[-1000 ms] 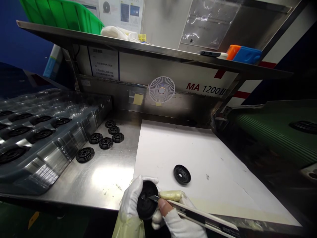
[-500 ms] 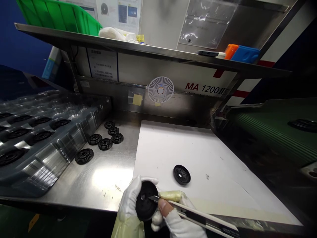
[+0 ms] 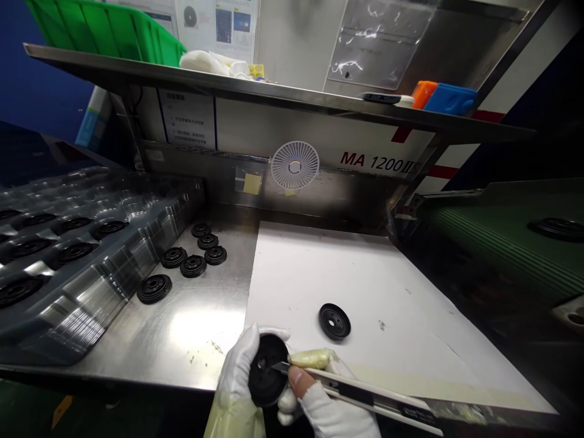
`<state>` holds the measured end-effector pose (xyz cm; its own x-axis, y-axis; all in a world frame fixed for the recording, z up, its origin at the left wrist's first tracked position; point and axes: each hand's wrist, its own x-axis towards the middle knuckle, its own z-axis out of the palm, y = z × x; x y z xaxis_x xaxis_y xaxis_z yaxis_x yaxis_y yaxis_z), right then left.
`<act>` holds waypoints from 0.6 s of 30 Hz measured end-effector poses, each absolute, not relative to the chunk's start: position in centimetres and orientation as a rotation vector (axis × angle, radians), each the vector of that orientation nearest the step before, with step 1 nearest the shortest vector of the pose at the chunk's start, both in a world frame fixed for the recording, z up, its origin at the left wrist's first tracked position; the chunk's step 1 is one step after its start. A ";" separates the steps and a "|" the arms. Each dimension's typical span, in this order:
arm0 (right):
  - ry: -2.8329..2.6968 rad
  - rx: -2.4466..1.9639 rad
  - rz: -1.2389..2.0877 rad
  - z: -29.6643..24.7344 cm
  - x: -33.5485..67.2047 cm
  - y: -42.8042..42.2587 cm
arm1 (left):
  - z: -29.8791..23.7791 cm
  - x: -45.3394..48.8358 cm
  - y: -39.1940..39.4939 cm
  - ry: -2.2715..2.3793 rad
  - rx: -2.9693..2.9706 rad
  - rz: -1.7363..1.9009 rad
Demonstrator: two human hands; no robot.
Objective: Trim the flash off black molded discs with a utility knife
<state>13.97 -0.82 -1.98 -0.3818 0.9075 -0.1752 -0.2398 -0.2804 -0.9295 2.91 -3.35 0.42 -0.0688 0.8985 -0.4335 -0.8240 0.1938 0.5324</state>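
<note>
My left hand (image 3: 238,371), in a white glove, is shut around a black rubber disc part (image 3: 268,370) and holds it up at the front edge of the steel table. My right hand (image 3: 322,404), in a white glove with a bare fingertip and a yellowish wrapped finger, grips a long utility knife (image 3: 360,394). Its blade tip touches the disc's face. Another black disc (image 3: 334,322) lies flat on the white paper sheet (image 3: 365,286), a little beyond my hands. The disc's far side is hidden by my left hand.
Several black ribbed discs (image 3: 193,266) stand on the steel table (image 3: 201,328). Left of them lies a clear plastic tray (image 3: 114,267) with black discs in its pockets. A steel shelf (image 3: 274,91) runs overhead, holding a green crate. A green belt (image 3: 511,255) runs along the right.
My hands, the disc and the knife keep the same grip. The whole scene has drifted slightly left and up in the view.
</note>
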 end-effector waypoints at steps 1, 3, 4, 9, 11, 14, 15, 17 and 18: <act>-1.102 -0.964 1.775 -2.0 13.9 -0.8 | 0.4 2.9 -3.3 0.810 0.121 1.428; -1.089 -0.990 1.765 -1.9 13.8 -0.9 | 0.3 2.9 -3.2 0.787 0.129 1.441; -1.084 -1.000 1.757 -1.9 13.8 -0.9 | 0.2 2.9 -3.2 0.778 0.128 1.439; -1.076 -1.009 1.707 -1.5 14.3 -0.4 | -0.2 2.5 -2.7 0.730 0.112 1.427; -1.064 -1.004 1.698 -1.3 14.8 0.1 | -0.2 2.3 -2.6 0.770 0.132 1.456; -1.008 -1.004 1.705 -1.0 15.4 0.7 | -0.2 2.1 -2.5 0.896 0.205 1.525; -0.990 -1.005 1.710 -0.9 15.5 0.8 | -0.3 2.0 -2.6 0.911 0.232 1.544; -0.970 -1.006 1.721 -0.8 15.5 0.7 | -0.5 2.0 -2.7 0.889 0.260 1.565; -0.969 -1.007 1.725 -0.8 15.5 0.5 | -0.6 2.1 -2.7 0.878 0.263 1.568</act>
<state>15.45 0.50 -0.80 -0.2747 0.9365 -0.2181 -0.3008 -0.2991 -0.9055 2.07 -2.72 -0.61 -0.2168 0.9244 -0.3137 -0.7506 0.0476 0.6590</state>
